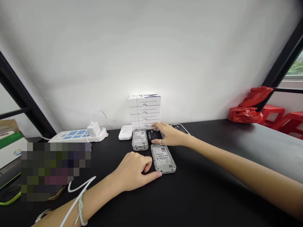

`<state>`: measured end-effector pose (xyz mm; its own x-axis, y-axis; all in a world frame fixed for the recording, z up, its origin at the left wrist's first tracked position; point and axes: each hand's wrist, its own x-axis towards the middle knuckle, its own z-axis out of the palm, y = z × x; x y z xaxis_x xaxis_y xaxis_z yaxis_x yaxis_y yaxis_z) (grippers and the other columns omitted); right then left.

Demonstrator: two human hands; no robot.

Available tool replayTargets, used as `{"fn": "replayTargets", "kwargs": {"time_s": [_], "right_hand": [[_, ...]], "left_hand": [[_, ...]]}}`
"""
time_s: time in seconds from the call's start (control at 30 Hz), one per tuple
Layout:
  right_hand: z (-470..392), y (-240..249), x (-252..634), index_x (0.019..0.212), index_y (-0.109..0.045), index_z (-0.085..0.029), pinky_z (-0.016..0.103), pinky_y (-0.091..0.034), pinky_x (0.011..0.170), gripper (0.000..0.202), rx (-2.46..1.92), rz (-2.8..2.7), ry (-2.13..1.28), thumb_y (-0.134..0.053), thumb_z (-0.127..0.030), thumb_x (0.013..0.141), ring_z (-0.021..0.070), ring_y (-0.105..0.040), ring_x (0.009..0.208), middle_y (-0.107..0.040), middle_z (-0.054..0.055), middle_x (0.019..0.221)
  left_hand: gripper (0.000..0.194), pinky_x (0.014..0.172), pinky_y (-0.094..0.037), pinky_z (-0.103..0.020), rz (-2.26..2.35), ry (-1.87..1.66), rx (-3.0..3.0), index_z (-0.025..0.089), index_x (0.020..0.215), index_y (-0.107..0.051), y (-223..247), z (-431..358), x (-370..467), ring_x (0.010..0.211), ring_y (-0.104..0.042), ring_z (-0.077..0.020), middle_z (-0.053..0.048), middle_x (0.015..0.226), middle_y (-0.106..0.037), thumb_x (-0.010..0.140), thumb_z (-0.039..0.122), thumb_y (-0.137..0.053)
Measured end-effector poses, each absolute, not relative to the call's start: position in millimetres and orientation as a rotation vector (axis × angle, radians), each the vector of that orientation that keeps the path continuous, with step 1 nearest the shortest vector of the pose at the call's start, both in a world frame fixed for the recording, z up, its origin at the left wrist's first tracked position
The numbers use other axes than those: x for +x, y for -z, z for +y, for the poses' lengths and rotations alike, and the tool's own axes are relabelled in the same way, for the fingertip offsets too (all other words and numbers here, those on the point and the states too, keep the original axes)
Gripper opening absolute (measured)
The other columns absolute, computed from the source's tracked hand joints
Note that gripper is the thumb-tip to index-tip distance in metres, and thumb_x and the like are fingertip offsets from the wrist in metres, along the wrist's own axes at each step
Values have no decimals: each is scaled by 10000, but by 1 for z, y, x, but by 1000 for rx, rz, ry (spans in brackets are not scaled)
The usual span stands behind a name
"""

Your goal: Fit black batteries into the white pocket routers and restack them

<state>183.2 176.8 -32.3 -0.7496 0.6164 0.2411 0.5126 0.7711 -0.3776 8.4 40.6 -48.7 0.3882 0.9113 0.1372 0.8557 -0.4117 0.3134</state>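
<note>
A grey device shell [163, 158] with a white printed label lies on the black table near the centre. My left hand [137, 170] rests at its lower left, fingers curled and thumb stretched to its bottom edge. Behind the shell, my right hand [168, 134] reaches over a black battery [153, 134], thumb and fingers spread at its right side; whether it grips the battery is unclear. Left of the battery sits a small stack of similar grey shells [140, 139]. Another device with a dark inside [180, 128] is partly hidden behind my right wrist.
White boxes [145, 110] are stacked against the wall, with white square devices [125, 132] to their left. A power strip [78, 135] with a plugged charger stands further left. A white cable [81, 192] crosses my left forearm. Red stools [272, 112] stand beyond the table.
</note>
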Motion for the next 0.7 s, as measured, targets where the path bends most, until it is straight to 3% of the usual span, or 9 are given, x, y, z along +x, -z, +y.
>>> {"fn": "replayTargets", "kwargs": {"time_s": [0.1,0.23,0.47,0.57,0.7], "right_hand": [[174,30,185,1307,-331,-129,416,-393,927,659,-857,-2654,-392,-612,-403,777,269,-491,1078,-537,132,1148],[178,30,185,1396,-241,-148,442,-345,977,732,-821,-2700,-376,-575,-414,800,278,-444,1158,-474,144,1268],[181,35,183,1420,-214,-141,511,-251,1020,792,-851,-2709,-334,-557,-482,794,300,-416,1184,-465,157,1282],[182,36,182,1427,-211,-160,495,-284,1012,838,-859,-2680,-398,-596,-493,761,295,-445,1174,-470,151,1287],[184,37,183,1345,-331,-145,440,-382,956,849,-897,-2552,-454,-693,-476,652,283,-497,1114,-548,130,1181]], "left_hand": [[482,501,-231,-229,1590,-412,2448,147,593,-424,49,41,9,452,-355,-73,41,482,-433,810,569,-506],[478,504,-236,-230,1588,-412,2451,148,595,-429,48,40,9,457,-356,-73,43,483,-429,811,568,-505],[491,501,-237,-226,1588,-415,2459,146,597,-421,48,40,9,451,-342,-67,47,479,-417,798,584,-516],[496,499,-237,-225,1586,-417,2456,145,595,-418,48,39,9,449,-339,-66,48,474,-412,796,588,-515],[493,499,-238,-227,1593,-425,2463,145,592,-414,47,39,9,451,-337,-64,52,476,-412,786,583,-528]]}}
